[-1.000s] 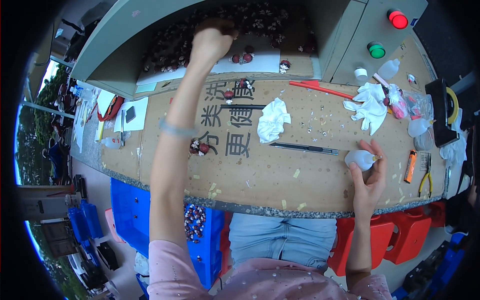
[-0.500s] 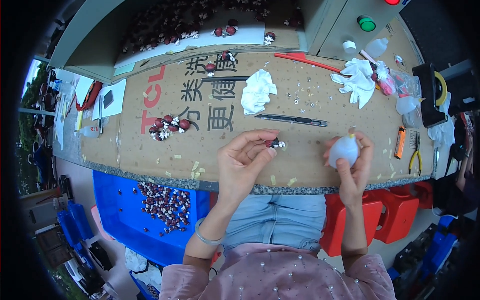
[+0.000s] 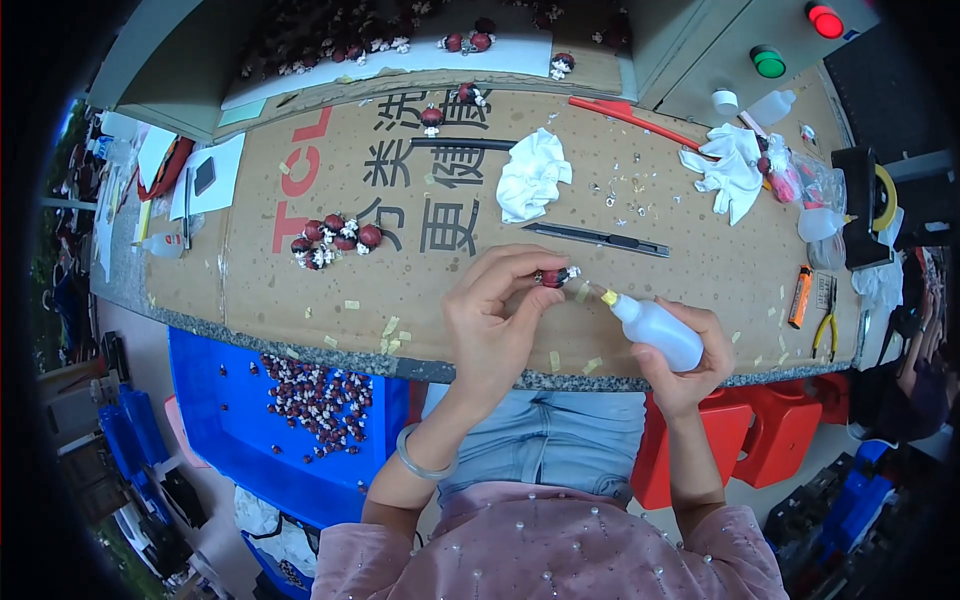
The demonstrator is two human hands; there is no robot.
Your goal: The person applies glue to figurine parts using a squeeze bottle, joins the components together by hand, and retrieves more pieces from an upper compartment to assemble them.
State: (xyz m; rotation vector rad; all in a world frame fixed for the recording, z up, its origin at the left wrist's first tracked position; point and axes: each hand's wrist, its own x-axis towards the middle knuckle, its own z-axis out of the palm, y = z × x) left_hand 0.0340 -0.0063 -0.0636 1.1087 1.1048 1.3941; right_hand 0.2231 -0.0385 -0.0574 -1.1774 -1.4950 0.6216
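My left hand (image 3: 500, 310) pinches a small figurine (image 3: 556, 277) with a dark red head and a white body, its white end pointing right. My right hand (image 3: 690, 360) is wrapped round a translucent squeeze bottle (image 3: 660, 330) with a yellow collar. The bottle is tilted, and its thin tip points up and left, close to the figurine's white end; whether they touch is hard to tell. Beyond my hands lie a black utility knife (image 3: 598, 239) and a crumpled white cloth (image 3: 533, 178). A cluster of similar figurines (image 3: 335, 240) sits to the left on the cardboard-covered bench.
A metal cabinet (image 3: 690, 60) with red and green buttons stands at the back. An orange-handled cutter (image 3: 800, 297), yellow pliers (image 3: 825, 330) and a tape dispenser (image 3: 862, 205) are at the right. A blue bin (image 3: 230, 440) of figurines stands below the bench, beside red stools (image 3: 780, 430).
My right hand has tipped the squeeze bottle from upright to slanting left, bringing its tip up to the figurine. My left hand still pinches the figurine. The whole view has shifted slightly.
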